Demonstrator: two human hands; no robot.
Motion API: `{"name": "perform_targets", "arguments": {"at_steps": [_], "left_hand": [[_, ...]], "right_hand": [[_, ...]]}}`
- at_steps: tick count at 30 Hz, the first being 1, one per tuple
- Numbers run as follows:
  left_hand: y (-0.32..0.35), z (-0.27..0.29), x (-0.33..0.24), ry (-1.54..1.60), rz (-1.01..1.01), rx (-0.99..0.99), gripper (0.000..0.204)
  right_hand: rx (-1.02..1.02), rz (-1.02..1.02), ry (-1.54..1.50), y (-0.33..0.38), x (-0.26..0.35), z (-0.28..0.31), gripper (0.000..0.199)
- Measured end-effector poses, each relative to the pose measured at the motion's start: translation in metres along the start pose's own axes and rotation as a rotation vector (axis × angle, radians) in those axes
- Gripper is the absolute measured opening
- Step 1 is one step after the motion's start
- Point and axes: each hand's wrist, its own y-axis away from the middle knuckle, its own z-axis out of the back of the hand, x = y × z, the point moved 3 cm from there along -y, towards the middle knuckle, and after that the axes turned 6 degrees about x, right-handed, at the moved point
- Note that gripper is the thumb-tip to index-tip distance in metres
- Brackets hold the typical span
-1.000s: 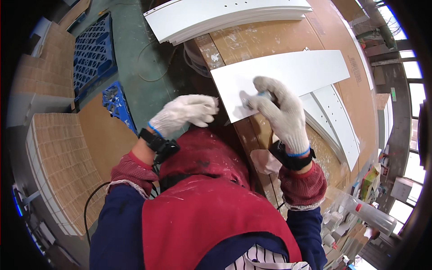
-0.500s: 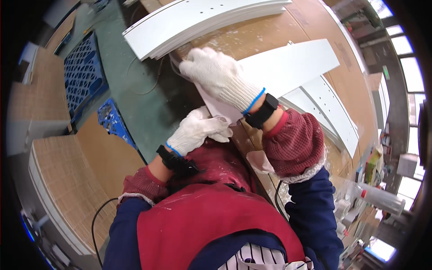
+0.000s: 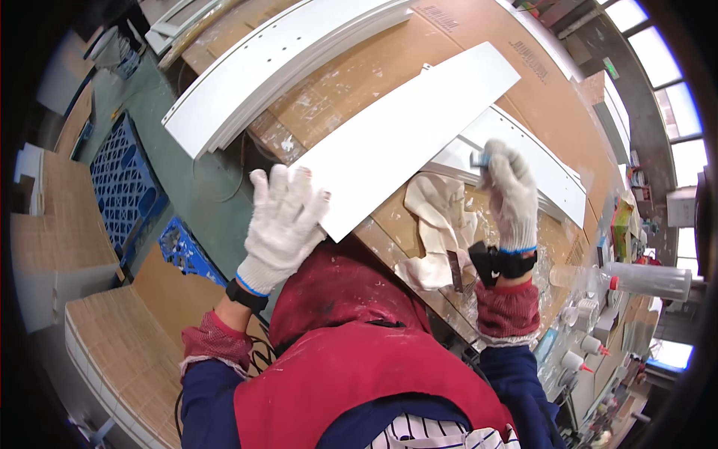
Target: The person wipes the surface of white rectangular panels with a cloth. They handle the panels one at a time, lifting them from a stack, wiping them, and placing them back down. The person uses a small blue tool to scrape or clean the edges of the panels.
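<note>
A long white panel (image 3: 407, 138) lies slantwise on the cardboard-covered bench, its near end by my apron. My gloved left hand (image 3: 284, 224) is at the panel's near left corner, fingers spread, with the fingertips close to or touching its edge. Raised over the panel's right side, my gloved right hand (image 3: 512, 191) closes on a small blue-and-grey tool (image 3: 479, 159), whose exact kind I cannot make out. Under and right of the panel sit other white panels with holes (image 3: 535, 161). A crumpled cream cloth (image 3: 437, 221) lies between the panel and my right forearm.
A stack of white panels (image 3: 258, 63) stands on the bench's far left. Blue plastic pallets (image 3: 127, 183) and stacked wood-coloured boards (image 3: 112, 367) are on the left. Bottles with red tips (image 3: 574, 361) and a clear plastic bottle (image 3: 651, 282) stand at the right.
My left hand has moved left and opened out at the panel's end. My right hand has left that end, swung right, and now holds the small tool. The cloth has come into sight.
</note>
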Motion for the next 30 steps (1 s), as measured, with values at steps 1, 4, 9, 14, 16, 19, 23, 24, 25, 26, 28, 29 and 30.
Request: {"name": "perform_targets", "arguments": {"at_steps": [1, 4, 9, 14, 16, 19, 23, 24, 25, 26, 28, 29, 30], "left_hand": [[-0.007, -0.007, 0.002, -0.054, -0.081, -0.016, 0.06], [-0.03, -0.019, 0.003, -0.099, -0.278, -0.021, 0.045], [-0.04, -0.017, -0.004, -0.101, -0.329, -0.021, 0.04], [-0.05, 0.0, -0.001, 0.174, -0.197, -0.09, 0.046], [-0.052, -0.001, 0.005, 0.47, 0.036, -0.17, 0.041], [-0.05, 0.0, 0.019, 1.024, 0.645, -0.354, 0.032], [-0.05, 0.0, 0.043, 1.363, 0.779, -0.676, 0.023], [-0.049, 0.002, 0.045, 1.42, 0.751, -0.699, 0.027], [-0.048, 0.005, 0.047, 1.458, 0.799, -0.705, 0.029], [-0.047, 0.009, 0.05, 1.497, 0.846, -0.71, 0.03], [-0.04, 0.017, 0.052, 1.525, 0.866, -0.73, 0.034], [-0.034, 0.021, 0.052, 1.516, 0.837, -0.745, 0.036], [-0.032, 0.025, 0.053, 1.511, 0.806, -0.751, 0.039]], "right_hand": [[0.014, -0.04, -0.033, 0.01, -0.005, 0.004, 0.022], [-0.048, -0.043, -0.1, 0.037, -0.015, 0.015, 0.023], [-0.151, -0.069, -0.24, 0.066, -0.035, 0.036, 0.022], [-0.198, -0.076, -0.258, 0.068, -0.036, 0.028, 0.028], [-0.169, -0.045, -0.268, 0.062, -0.033, 0.023, 0.028], [-0.117, -0.066, -0.246, 0.058, -0.034, 0.019, 0.021], [-0.138, -0.08, -0.26, 0.06, -0.034, 0.016, 0.02], [-0.178, -0.068, -0.264, 0.061, -0.034, 0.016, 0.019], [-0.181, -0.067, -0.266, 0.062, -0.035, 0.016, 0.019], [-0.183, -0.065, -0.268, 0.062, -0.035, 0.017, 0.019], [-0.187, -0.07, -0.276, 0.064, -0.035, 0.018, 0.02], [-0.164, -0.074, -0.282, 0.064, -0.036, 0.019, 0.022], [-0.149, -0.075, -0.288, 0.065, -0.038, 0.022, 0.025]]}}
